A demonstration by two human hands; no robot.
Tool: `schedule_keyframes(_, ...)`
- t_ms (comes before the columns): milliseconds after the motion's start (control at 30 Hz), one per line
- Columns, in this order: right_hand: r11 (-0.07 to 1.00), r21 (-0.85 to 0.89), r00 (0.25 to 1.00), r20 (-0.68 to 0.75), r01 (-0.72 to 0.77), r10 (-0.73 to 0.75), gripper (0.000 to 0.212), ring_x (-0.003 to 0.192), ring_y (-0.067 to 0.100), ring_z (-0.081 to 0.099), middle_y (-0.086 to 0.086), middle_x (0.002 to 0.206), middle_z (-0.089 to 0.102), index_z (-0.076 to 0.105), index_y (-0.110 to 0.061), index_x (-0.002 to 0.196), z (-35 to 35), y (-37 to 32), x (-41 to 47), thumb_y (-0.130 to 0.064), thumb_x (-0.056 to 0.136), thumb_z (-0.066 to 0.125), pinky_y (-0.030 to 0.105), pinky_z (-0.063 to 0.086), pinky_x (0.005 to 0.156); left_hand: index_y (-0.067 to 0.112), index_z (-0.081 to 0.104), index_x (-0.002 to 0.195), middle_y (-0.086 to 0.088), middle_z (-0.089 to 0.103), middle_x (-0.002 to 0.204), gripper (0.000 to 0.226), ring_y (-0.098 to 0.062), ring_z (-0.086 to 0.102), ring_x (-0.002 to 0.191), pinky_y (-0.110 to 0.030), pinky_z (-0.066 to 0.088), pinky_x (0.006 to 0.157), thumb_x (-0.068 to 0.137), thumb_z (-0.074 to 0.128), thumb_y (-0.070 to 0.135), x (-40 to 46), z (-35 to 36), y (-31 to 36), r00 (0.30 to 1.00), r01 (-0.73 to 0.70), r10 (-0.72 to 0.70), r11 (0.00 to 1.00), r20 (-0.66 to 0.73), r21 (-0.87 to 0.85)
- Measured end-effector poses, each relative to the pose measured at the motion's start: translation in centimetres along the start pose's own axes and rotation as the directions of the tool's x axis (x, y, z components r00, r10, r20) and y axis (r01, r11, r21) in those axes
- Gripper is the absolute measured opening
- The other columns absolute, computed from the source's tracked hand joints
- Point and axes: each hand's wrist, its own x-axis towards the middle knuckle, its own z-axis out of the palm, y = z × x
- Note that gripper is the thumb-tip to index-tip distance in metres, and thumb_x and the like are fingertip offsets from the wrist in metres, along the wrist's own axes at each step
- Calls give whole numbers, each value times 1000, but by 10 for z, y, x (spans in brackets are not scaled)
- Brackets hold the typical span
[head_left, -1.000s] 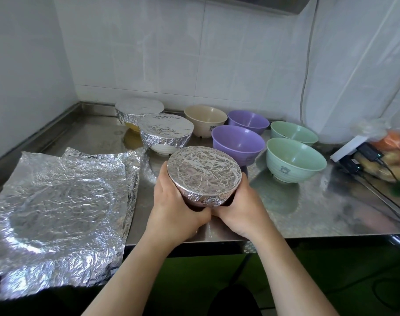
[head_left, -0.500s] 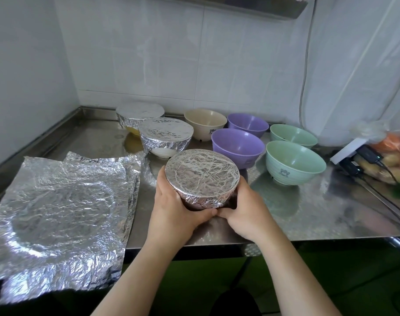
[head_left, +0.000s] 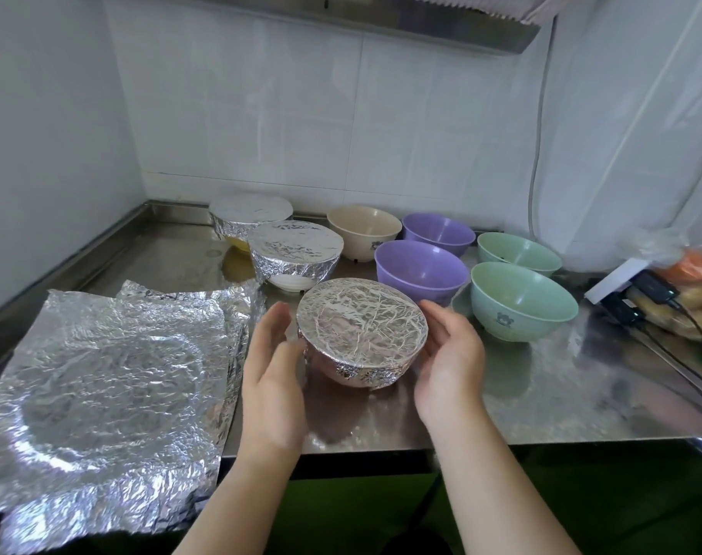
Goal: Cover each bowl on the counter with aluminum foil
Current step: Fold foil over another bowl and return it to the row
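My left hand [head_left: 271,366] and right hand [head_left: 447,362] flank the foil-covered bowl [head_left: 361,328], which stands near the front edge of the steel counter [head_left: 541,394]; fingers of both are straight and relaxed, the left hand just beside or touching the foil, the right slightly apart. Loose foil sheets [head_left: 101,378] lie to the left. Far behind, two more covered bowls [head_left: 295,246]; to the right, five uncovered bowls [head_left: 521,298]: cream, purple, green.

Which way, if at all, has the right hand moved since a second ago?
Yes. The right hand has let go of the front foil-covered bowl and drawn rightward, toward the near green bowl; it is open.
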Motion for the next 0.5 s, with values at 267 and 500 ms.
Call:
schedule_keyframes(267,966,256,998,-36,-33,44,49,107,37,76,17,113,79,75,-7,124,28,18,-5,-35,85,66,45,61,93,38,57,142,31,60,123,36,20,52,115,-10,37,92,109,43,40,12,35,3,997,32,-28,998,-71,46)
schedule_keyframes(500,942,336,998,-56,28,-10,51,115,43,71,26,123,73,68,-2,131,32,39,1,-35,98,50,49,58,93,40,59,135,46,60,110,40,30,48,105,3,31,85,110,28,34,6,48,-5,983,44,-28,995,-179,86)
